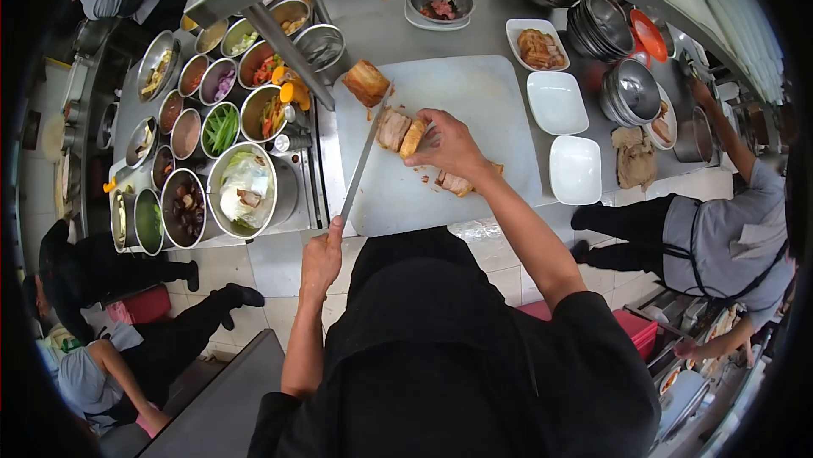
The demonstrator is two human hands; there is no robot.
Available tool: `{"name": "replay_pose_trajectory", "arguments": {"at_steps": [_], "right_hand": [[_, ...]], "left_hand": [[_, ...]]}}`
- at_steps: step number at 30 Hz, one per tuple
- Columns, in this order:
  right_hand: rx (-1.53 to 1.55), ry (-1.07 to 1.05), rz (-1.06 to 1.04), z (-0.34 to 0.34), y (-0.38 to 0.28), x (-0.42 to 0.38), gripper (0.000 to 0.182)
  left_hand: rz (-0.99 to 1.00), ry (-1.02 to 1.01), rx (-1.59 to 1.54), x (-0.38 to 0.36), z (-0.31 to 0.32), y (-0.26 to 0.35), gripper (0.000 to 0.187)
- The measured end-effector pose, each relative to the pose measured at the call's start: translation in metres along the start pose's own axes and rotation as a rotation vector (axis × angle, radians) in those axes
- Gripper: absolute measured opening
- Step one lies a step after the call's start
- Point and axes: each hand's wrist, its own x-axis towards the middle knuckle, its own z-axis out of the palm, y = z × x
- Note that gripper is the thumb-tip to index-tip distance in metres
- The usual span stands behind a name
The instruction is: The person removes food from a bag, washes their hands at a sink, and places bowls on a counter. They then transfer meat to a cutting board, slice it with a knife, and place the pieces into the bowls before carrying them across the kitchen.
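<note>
A long knife is held by its handle in my left hand, its blade reaching up across the left side of the white cutting board. My right hand has its fingers bent around the right end of sliced roast meat, touching a browned piece. The blade's tip lies between these slices and a larger browned chunk at the board's upper left. Another cut piece of meat lies below my right hand, partly hidden by the wrist.
Metal containers of vegetables stand left, beside a shelf post. White dishes, a dish of sliced meat and stacked bowls are right. A small bowl sits behind the board. Other people stand at both sides.
</note>
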Motion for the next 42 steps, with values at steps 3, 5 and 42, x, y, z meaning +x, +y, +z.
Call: {"name": "replay_pose_trajectory", "arguments": {"at_steps": [3,5,42], "right_hand": [[0.013,-0.073,0.03,-0.015,0.002,-0.015,0.086],[-0.381,0.037,-0.112,-0.02,0.005,-0.032,0.093],[-0.579,0.628,0.377,0.0,0.0,-0.098,0.086]], "left_hand": [[0.033,0.038,0.003,-0.004,-0.005,-0.003,0.08],[0.033,0.061,-0.021,-0.009,-0.01,-0.004,0.078],[0.183,-0.095,-0.166,-0.049,-0.01,0.02,0.064]]}}
